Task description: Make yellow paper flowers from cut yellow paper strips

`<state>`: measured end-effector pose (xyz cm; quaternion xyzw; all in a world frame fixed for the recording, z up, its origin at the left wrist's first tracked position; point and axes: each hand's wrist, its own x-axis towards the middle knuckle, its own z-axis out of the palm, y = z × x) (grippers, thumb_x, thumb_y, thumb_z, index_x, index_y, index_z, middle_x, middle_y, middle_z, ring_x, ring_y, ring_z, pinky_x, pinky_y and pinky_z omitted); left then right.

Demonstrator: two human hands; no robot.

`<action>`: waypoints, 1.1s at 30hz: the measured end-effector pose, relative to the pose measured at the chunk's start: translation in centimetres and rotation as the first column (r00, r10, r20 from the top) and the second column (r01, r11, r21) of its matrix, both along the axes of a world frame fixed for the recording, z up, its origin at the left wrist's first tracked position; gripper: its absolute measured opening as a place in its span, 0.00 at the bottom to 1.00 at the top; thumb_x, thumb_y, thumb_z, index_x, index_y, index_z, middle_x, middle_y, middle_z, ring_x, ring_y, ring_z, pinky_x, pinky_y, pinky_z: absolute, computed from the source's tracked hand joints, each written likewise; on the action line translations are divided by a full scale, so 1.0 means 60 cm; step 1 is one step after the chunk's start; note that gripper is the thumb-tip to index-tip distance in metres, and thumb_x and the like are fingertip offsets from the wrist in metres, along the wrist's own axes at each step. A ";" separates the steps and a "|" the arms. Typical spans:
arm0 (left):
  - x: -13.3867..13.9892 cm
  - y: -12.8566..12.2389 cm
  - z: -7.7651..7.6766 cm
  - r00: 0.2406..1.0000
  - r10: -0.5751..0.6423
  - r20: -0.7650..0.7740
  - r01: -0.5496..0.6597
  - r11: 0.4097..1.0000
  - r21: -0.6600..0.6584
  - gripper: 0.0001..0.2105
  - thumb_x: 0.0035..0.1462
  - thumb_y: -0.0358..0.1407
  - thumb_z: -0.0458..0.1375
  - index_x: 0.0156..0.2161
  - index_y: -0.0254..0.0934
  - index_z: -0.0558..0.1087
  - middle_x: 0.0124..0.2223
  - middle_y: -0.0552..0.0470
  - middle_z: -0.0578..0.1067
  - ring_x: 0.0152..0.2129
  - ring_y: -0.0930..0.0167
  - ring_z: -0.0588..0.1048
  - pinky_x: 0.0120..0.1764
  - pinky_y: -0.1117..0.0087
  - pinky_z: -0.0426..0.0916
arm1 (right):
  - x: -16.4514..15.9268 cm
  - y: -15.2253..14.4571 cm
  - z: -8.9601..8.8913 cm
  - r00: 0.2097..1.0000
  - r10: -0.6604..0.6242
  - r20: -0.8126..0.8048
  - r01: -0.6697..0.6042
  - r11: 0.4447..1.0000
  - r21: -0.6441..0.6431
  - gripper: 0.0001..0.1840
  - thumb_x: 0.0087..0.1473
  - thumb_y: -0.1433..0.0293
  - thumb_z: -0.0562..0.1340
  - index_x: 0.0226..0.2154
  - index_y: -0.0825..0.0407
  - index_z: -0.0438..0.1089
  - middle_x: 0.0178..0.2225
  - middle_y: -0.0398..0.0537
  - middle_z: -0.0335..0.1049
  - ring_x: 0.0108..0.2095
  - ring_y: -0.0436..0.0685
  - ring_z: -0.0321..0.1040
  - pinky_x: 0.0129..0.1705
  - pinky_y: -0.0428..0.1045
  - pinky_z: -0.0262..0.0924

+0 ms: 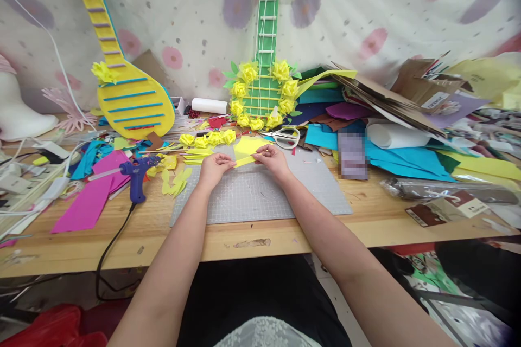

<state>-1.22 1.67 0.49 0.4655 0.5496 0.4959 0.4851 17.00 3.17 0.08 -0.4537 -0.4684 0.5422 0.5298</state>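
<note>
Yellow strip (244, 161): spans both hands over gray cutting mat (252, 200)
Left hand (215, 168): grip pinching one end
Right hand (272, 162): grip pinching the other end

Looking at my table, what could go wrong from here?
The yellow piece pinched between your left hand and right hand might crease or tear if pulled unevenly. The glue gun's black cord hangs over the front edge of the table; a snag could drag the gun off.
</note>
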 end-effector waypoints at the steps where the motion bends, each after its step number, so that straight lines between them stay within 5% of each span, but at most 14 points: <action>1: 0.000 -0.001 0.001 1.000 0.003 0.000 -0.003 1.000 -0.012 0.16 0.29 0.34 0.67 0.28 0.34 0.70 0.20 0.53 0.74 0.20 0.71 0.74 0.30 0.68 0.69 | 0.001 0.000 0.001 1.000 0.000 -0.002 0.000 1.000 -0.005 0.17 0.30 0.64 0.69 0.24 0.52 0.64 0.20 0.39 0.68 0.24 0.48 0.67 0.34 0.49 0.66; 10: -0.005 -0.012 0.016 0.999 0.022 0.031 -0.020 0.998 -0.068 0.17 0.33 0.31 0.66 0.33 0.33 0.69 0.20 0.55 0.73 0.20 0.71 0.74 0.28 0.69 0.70 | 0.003 -0.002 0.001 0.999 0.008 -0.054 -0.012 0.998 -0.060 0.16 0.29 0.65 0.70 0.23 0.54 0.66 0.21 0.42 0.70 0.24 0.49 0.68 0.33 0.49 0.68; 14: 0.016 -0.017 0.018 0.984 0.077 0.158 -0.070 0.996 -0.050 0.21 0.38 0.32 0.64 0.41 0.35 0.66 0.31 0.51 0.75 0.25 0.72 0.75 0.31 0.69 0.71 | -0.008 -0.003 0.000 0.992 -0.042 -0.118 0.032 0.996 -0.088 0.15 0.31 0.67 0.69 0.24 0.53 0.65 0.22 0.41 0.70 0.24 0.48 0.68 0.34 0.49 0.68; 19: 0.038 -0.014 0.016 0.972 0.147 0.184 -0.148 0.989 -0.007 0.17 0.42 0.27 0.60 0.40 0.34 0.64 0.28 0.54 0.73 0.23 0.74 0.75 0.29 0.71 0.71 | -0.016 -0.006 0.001 0.987 -0.044 -0.156 0.028 0.994 -0.102 0.14 0.35 0.68 0.67 0.28 0.53 0.65 0.24 0.42 0.71 0.25 0.49 0.70 0.34 0.48 0.67; 28: -0.083 0.050 0.063 0.903 0.428 -0.030 -0.425 0.902 0.070 0.18 0.42 0.23 0.57 0.41 0.33 0.64 0.23 0.60 0.64 0.17 0.79 0.69 0.28 0.73 0.70 | 0.014 0.000 0.006 0.982 -0.184 -0.052 0.179 0.980 -0.085 0.10 0.41 0.71 0.63 0.29 0.53 0.62 0.26 0.44 0.72 0.24 0.48 0.69 0.28 0.45 0.64; 33: -0.128 0.085 0.051 0.874 0.431 -0.226 -0.449 0.893 -0.031 0.23 0.40 0.26 0.60 0.45 0.32 0.63 0.25 0.54 0.68 0.19 0.75 0.69 0.29 0.69 0.68 | 0.015 0.006 -0.001 0.985 -0.172 -0.007 0.171 0.983 -0.064 0.10 0.41 0.69 0.61 0.29 0.52 0.61 0.25 0.43 0.71 0.23 0.47 0.68 0.26 0.44 0.63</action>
